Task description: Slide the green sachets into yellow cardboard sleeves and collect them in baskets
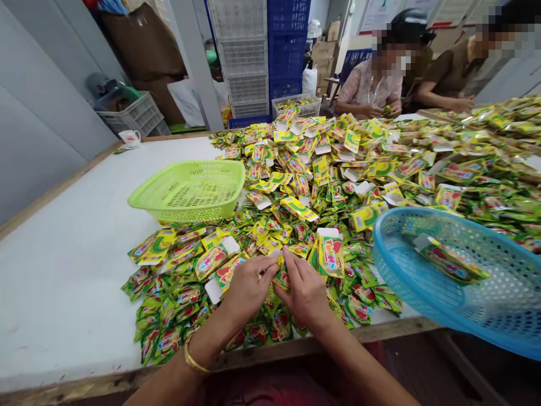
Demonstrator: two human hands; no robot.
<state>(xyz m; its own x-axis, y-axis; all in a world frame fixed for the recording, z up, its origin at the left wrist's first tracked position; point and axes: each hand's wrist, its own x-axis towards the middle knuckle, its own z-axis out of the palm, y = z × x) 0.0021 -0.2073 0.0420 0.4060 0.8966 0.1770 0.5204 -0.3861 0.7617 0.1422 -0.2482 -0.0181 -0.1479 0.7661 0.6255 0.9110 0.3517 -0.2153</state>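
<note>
My left hand [249, 285] and my right hand [306, 290] meet over the pile near the table's front edge. Both have their fingers closed in a pinch on a small yellow-and-green candy packet [281, 275], partly hidden by the fingers. Around them lie many green packets [173, 338] with red fruit pictures. A yellow carton [330, 254] with its white flap raised rests just right of my right hand. Beside my left hand lie more cartons [213, 258] with open white flaps.
A lime-green basket [186, 211] sits on the white table [63, 270] at left. At right, a blue basket [443, 301] holding a carton [452, 262] overhangs the front edge. A heap of cartons and packets spreads behind. Two people [372, 84] work across the table; stacked crates [239, 51] stand beyond.
</note>
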